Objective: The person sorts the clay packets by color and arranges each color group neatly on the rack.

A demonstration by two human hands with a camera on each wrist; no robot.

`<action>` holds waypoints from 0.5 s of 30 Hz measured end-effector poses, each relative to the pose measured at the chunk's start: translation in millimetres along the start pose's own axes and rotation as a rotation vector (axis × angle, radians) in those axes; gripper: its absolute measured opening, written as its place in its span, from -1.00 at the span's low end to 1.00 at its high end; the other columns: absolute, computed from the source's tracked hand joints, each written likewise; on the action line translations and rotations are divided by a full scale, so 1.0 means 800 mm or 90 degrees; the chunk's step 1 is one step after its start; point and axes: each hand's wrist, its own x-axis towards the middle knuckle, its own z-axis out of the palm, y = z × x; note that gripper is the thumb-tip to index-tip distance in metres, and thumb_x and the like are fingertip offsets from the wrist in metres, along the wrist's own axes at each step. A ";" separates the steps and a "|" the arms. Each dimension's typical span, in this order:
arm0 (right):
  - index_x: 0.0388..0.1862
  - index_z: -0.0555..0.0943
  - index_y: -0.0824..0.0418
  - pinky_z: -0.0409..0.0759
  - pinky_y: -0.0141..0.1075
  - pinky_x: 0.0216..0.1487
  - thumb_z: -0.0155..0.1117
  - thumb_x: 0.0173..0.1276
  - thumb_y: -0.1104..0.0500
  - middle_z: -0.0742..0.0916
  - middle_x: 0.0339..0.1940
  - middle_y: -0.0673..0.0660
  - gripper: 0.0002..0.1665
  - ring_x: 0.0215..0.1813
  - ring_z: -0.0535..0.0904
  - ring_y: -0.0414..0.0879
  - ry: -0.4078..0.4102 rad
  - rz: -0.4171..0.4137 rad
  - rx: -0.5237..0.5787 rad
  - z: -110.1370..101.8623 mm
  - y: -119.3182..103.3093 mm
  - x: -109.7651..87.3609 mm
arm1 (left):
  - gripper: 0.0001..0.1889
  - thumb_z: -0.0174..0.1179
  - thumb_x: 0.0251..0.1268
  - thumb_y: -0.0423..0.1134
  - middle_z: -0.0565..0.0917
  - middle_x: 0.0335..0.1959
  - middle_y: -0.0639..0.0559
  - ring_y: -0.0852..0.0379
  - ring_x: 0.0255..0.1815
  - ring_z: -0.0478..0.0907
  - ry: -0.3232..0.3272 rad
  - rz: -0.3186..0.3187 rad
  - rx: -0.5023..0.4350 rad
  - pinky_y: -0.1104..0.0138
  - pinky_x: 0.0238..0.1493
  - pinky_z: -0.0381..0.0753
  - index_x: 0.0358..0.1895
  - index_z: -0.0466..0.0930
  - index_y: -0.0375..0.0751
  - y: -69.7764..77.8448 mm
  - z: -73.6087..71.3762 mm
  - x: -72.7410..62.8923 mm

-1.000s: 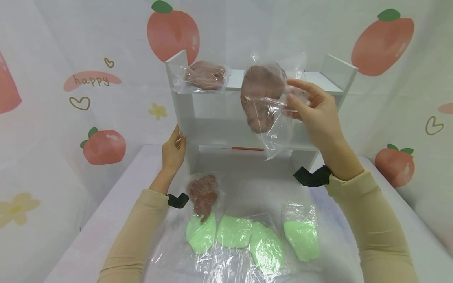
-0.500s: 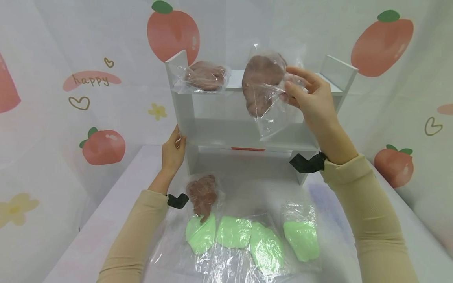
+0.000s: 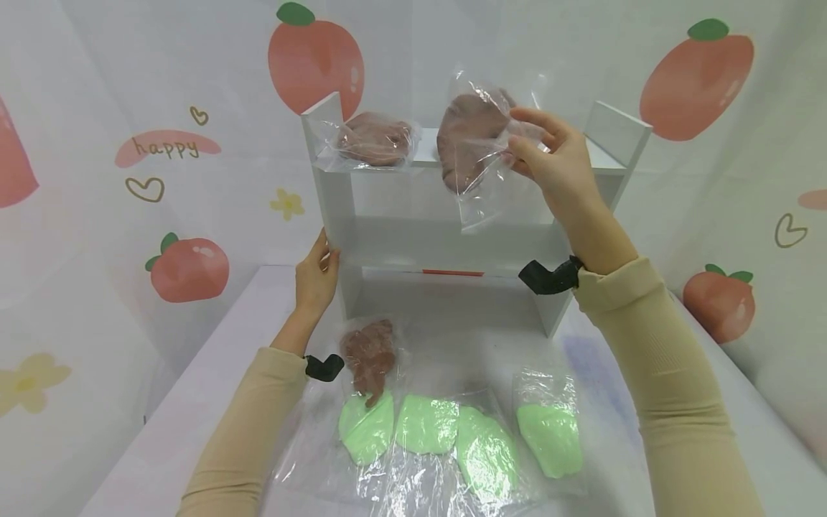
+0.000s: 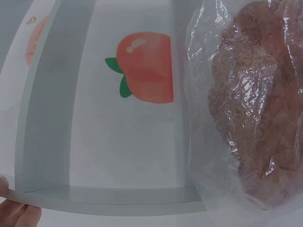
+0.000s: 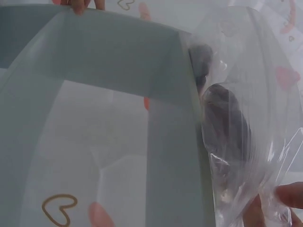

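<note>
My right hand (image 3: pixel 562 165) pinches the edge of a clear plastic bag with a flattened brown dough-like lump (image 3: pixel 472 133) inside. It hangs upright at the front of the white shelf unit's upper board (image 3: pixel 429 151). In the right wrist view, the thumb (image 5: pixel 291 195) and fingers crumple the clear plastic. My left hand (image 3: pixel 315 280) grips the shelf unit's left side panel (image 3: pixel 337 208), its fingertips wrapped on the edge in the left wrist view. A second bagged brown lump (image 3: pixel 376 138) lies at the left end of the upper board.
On the table before the shelf lies another bagged brown lump (image 3: pixel 370 355), overlapping a bagged light green piece (image 3: pixel 366 434). Several flat green pieces in clear bags, one at the right (image 3: pixel 550 439), form a row. A fruit-printed white sheet (image 3: pixel 258 72) stands behind.
My right hand has risen with the bagged brown lump and shifted slightly left, bringing it in front of the upper board. The left hand has stayed on the side panel.
</note>
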 end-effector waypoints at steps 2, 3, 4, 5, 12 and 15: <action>0.15 0.52 0.22 0.69 -0.52 -0.26 0.20 0.22 0.39 0.28 0.40 0.07 -0.52 -0.38 0.57 -0.21 -0.002 0.005 -0.002 0.002 0.000 0.003 | -0.50 0.04 0.36 -0.37 0.51 0.12 -0.46 -0.32 0.06 0.56 0.001 0.001 -0.001 0.01 0.04 0.63 0.35 0.25 -0.32 0.000 0.000 0.000; 0.16 0.51 0.22 0.69 -0.53 -0.25 0.19 0.23 0.39 0.25 0.42 0.06 -0.52 -0.37 0.56 -0.21 -0.002 0.008 -0.004 0.003 0.000 0.005 | -0.50 0.04 0.36 -0.37 0.51 0.11 -0.46 -0.32 0.06 0.55 0.002 0.002 -0.002 0.01 0.04 0.63 0.34 0.25 -0.32 0.000 0.000 0.000; 0.17 0.51 0.23 0.69 -0.53 -0.25 0.19 0.23 0.39 0.25 0.42 0.06 -0.51 -0.36 0.56 -0.21 -0.003 0.011 -0.006 0.004 0.000 0.006 | -0.51 0.04 0.36 -0.37 0.51 0.11 -0.47 -0.32 0.06 0.55 0.003 0.002 -0.003 0.01 0.04 0.63 0.34 0.26 -0.33 -0.001 0.000 0.000; 0.18 0.50 0.23 0.69 -0.53 -0.24 0.18 0.23 0.39 0.24 0.43 0.05 -0.50 -0.34 0.56 -0.21 -0.001 0.016 -0.007 0.005 -0.001 0.008 | -0.51 0.04 0.36 -0.37 0.51 0.11 -0.46 -0.32 0.06 0.55 0.003 0.003 -0.003 0.01 0.04 0.63 0.34 0.26 -0.33 -0.001 0.001 0.000; 0.27 0.42 0.22 0.68 -0.54 -0.21 0.15 0.25 0.42 0.40 0.25 0.11 -0.43 -0.19 0.53 -0.19 -0.013 0.050 -0.006 0.012 -0.001 0.021 | -0.51 0.04 0.36 -0.37 0.51 0.11 -0.47 -0.32 0.06 0.55 0.003 0.008 -0.002 0.01 0.03 0.63 0.34 0.25 -0.36 -0.001 0.001 0.000; 0.29 0.39 0.23 0.67 -0.56 -0.26 0.14 0.24 0.44 0.46 0.09 0.11 -0.40 -0.17 0.52 -0.18 -0.013 0.063 -0.021 0.016 0.000 0.028 | -0.50 0.04 0.36 -0.37 0.50 0.11 -0.47 -0.32 0.06 0.55 0.002 0.006 -0.004 0.02 0.04 0.63 0.34 0.25 -0.37 0.000 0.000 -0.001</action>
